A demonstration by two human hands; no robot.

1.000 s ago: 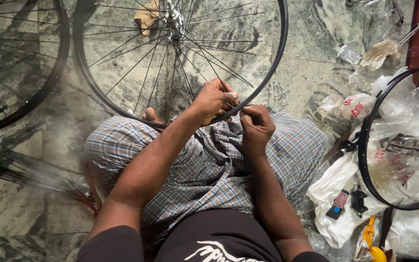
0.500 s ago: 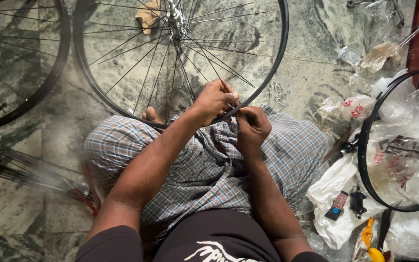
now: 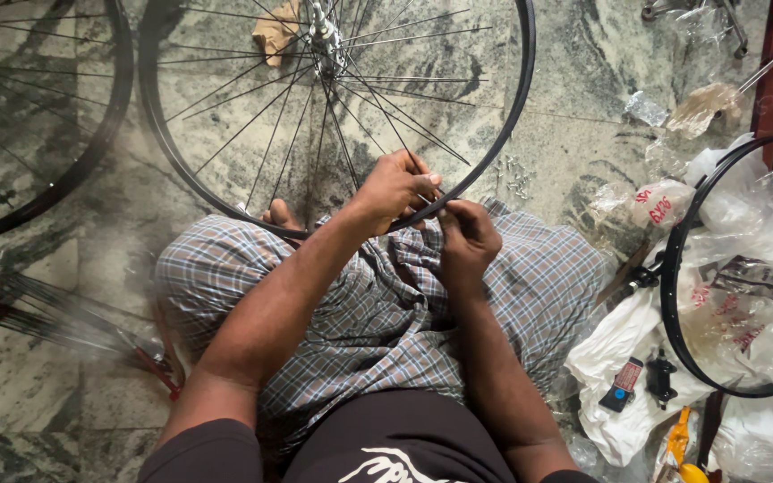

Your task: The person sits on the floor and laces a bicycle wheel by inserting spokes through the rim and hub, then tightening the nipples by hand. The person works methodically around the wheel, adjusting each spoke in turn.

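Seated person, legs folded under a checked cloth; both forearms are reaching forward from the lower frame and meeting at the near arc of a spoked bicycle wheel that is lying across the lap and out over the marble floor.

Left hand is curling over the rim from above, fingers closed round it, knuckles up, elbow bent out to the left. Right hand is sitting just beside it, touching the rim's underside, fingertips pinching narrowly at a spoke end; what they are pinching is too small to tell.

Room: beyond the hands the wheel's hub and spokes are filling the space. Left of the hands, a second wheel, well apart. Right of the right hand, a bare black rim is lying on crumpled plastic bags, near the knee. Small loose metal bits are lying on the floor just past the rim.
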